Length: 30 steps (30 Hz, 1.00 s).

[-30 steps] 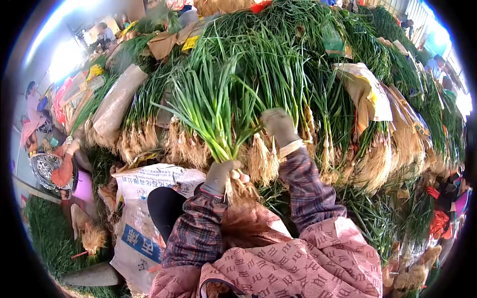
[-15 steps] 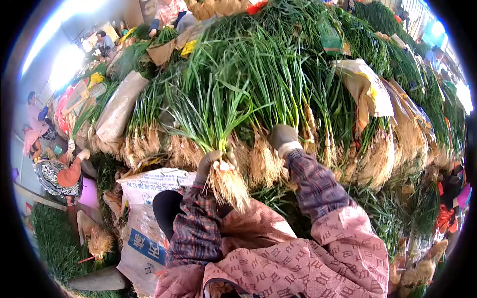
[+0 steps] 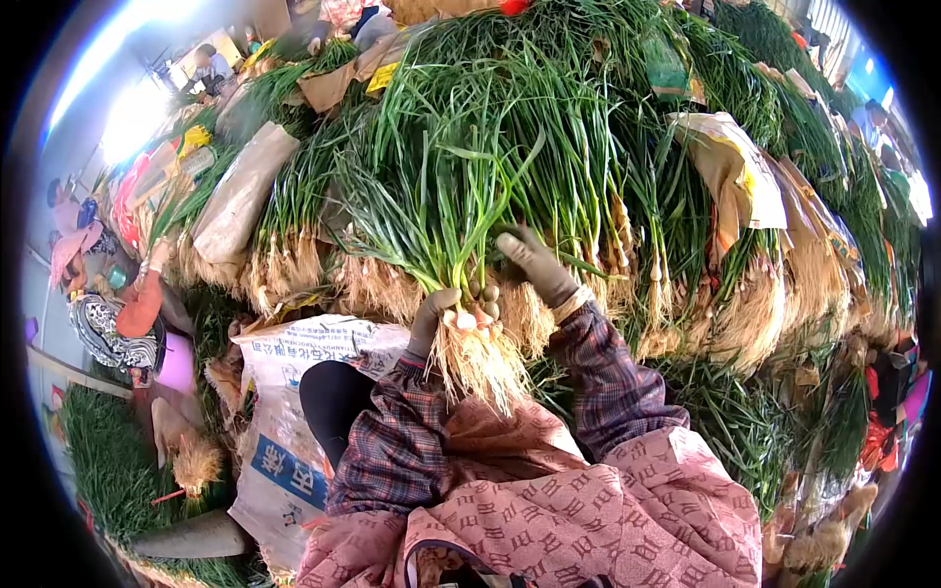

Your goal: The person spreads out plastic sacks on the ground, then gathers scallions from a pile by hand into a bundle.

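Note:
My gloved left hand is wrapped round a bunch of green stalks just above its white bulbs and pale, hairy roots, which hang below the fist. The long leaves fan upward over the heap. My gloved right hand is just right of the bunch, level with its lower stems, with its fingers together and pointing left. What it holds, if anything, is too small to make out. Behind both hands lies a large heap of the same green plants, roots towards me.
A printed white sack lies at the lower left beside a dark rounded object. Further left a person in orange sleeves handles plants. Brown wrapping sheets lie on the heap. Loose leaves cover the lower right.
My right hand has moved left and slightly up from the heap to the held bunch. The bunch in my left hand has shifted a little right.

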Each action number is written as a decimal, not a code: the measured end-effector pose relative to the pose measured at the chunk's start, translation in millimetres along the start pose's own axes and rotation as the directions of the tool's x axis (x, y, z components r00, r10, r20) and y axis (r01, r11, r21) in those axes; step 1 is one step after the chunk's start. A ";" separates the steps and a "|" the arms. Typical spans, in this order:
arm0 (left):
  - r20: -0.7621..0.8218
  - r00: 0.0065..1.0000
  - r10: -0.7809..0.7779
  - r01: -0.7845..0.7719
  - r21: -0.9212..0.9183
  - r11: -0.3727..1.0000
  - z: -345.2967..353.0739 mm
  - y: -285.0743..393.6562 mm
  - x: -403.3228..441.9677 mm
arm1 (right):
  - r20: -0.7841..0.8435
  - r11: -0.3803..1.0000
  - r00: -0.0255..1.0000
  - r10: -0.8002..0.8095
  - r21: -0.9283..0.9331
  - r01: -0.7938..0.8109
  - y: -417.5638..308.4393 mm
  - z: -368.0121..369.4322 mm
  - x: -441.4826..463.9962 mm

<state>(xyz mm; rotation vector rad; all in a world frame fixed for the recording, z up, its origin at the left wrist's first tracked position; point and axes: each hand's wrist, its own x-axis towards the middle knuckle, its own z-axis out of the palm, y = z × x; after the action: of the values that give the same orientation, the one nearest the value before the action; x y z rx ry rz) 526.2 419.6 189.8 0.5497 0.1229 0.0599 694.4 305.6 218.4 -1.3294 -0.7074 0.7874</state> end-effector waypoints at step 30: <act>0.066 0.997 0.051 -0.045 -0.086 0.995 -2.1 -16.6 5.9 | -0.352 0.478 0.930 -0.108 -0.838 -0.262 1.2 -54.9 14.3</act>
<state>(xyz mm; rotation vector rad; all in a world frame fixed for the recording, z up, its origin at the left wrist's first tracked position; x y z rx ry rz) 532.2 407.1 178.7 0.4698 0.0401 0.0923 747.4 286.9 211.0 -2.4124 -0.7781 0.1514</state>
